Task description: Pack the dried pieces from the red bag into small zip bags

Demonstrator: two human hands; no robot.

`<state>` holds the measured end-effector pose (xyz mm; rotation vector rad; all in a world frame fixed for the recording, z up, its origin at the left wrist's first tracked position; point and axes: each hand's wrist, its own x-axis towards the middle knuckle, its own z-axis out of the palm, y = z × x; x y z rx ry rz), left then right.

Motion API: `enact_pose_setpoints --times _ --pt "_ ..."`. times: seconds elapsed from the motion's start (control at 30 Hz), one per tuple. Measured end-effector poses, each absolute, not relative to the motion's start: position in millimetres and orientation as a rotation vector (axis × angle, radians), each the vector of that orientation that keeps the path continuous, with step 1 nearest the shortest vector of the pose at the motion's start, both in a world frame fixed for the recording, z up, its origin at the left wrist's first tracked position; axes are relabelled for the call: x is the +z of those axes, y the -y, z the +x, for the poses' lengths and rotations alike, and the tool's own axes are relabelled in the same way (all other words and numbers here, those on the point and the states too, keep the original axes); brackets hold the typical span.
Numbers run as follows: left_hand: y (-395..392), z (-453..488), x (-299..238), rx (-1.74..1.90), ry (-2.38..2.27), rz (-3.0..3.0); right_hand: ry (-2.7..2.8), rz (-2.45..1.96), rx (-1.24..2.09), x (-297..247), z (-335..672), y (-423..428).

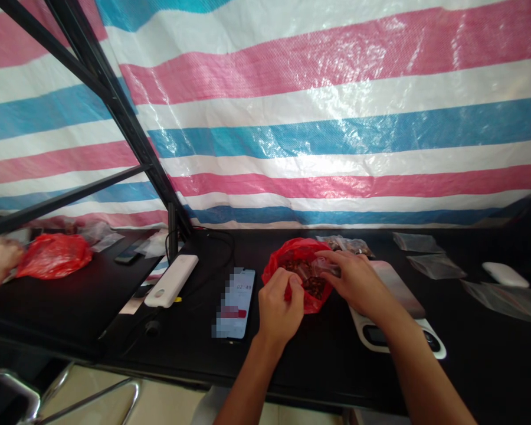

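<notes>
A red plastic bag [277, 254] stands open on the black table, with many small reddish-brown pieces [315, 287] inside. My left hand [282, 304] is closed in a pinch at the bag's near left rim; what its fingertips hold, if anything, is hidden. From the right, my right hand [358, 280] reaches over the bag's rim, its thumb and fingers closed on a small clear plastic bag [328, 265] above the brown pieces. Under my right forearm lies a white kitchen scale [363, 327] with a metal plate, partly covered by the arm.
A phone [235, 307] and a white power bank [171, 280] lie left of the red bag. Filled clear bags [347, 245] sit behind it. Flat clear bags [438, 265] and a white mouse-like object [505, 274] are right. Another person's hand [0, 260] touches a second red bag [57, 254].
</notes>
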<state>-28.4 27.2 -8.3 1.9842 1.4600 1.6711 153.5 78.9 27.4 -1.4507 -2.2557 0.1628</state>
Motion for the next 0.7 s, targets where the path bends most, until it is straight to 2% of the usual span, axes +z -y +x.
enact_pose_setpoints --times 0.4,0.7 --pt "-27.3 -26.9 -8.1 1.693 -1.456 1.991 2.169 -1.435 0.054 21.3 159.8 -78.6" --pt "-28.0 -27.8 -9.1 1.715 -1.424 1.987 2.167 -1.417 0.142 17.8 163.4 -80.5"
